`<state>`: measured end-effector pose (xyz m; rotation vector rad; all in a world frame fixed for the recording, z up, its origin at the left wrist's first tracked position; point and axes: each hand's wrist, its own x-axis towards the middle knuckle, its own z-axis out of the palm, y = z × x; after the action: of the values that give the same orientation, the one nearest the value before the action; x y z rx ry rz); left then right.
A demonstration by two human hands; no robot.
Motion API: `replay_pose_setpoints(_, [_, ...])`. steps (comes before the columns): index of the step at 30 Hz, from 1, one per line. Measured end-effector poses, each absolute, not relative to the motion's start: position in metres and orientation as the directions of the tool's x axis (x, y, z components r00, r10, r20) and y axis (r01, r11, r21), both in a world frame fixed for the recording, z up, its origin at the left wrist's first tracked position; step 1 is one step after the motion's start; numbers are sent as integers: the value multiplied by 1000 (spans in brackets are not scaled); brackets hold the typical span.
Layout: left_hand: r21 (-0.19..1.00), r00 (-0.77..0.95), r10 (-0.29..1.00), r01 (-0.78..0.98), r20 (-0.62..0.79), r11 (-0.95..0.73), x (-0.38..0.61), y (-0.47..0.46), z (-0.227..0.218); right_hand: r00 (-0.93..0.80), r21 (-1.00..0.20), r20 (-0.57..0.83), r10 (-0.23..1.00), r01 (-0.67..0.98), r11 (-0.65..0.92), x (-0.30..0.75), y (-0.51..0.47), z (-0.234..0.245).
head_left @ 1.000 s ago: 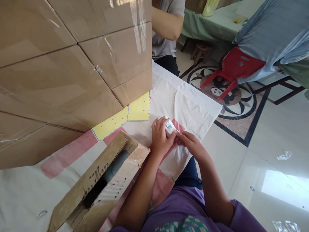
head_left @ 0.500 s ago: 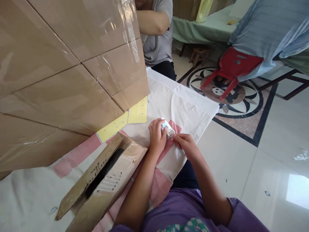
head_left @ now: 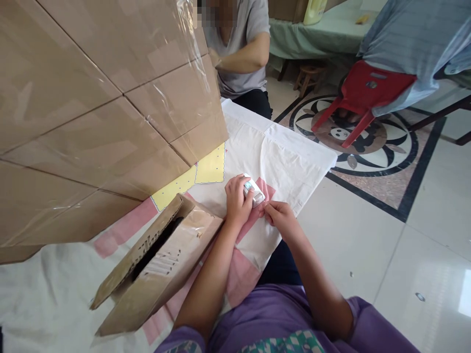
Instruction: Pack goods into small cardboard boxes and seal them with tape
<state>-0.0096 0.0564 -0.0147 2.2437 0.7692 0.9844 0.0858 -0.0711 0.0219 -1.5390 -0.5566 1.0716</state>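
Observation:
My left hand is closed around a small white block-shaped object with a bluish patch on top and a greyish patch at its near end. It rests low over the tablecloth, and its exact kind is not clear. Just right of that end, my right hand is in a pinch, thumb against fingers. Whatever sits between those fingertips is too small to make out. Beneath both hands lies a white cloth with pink patches.
A tall stack of taped cardboard boxes stands at the left. An opened flat carton lies beside my left forearm. Across the table sits a person; another person's back is by a red chair.
My hands keep nearly the same hold, while the view has shifted slightly. The person across the table has changed the position of their arm.

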Motion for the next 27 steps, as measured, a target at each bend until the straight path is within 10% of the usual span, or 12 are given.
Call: replay_pose_setpoints(27, [722, 586, 705, 271, 401, -636, -12, 53, -15, 460, -973, -219, 860, -167, -159, 88, -69, 33])
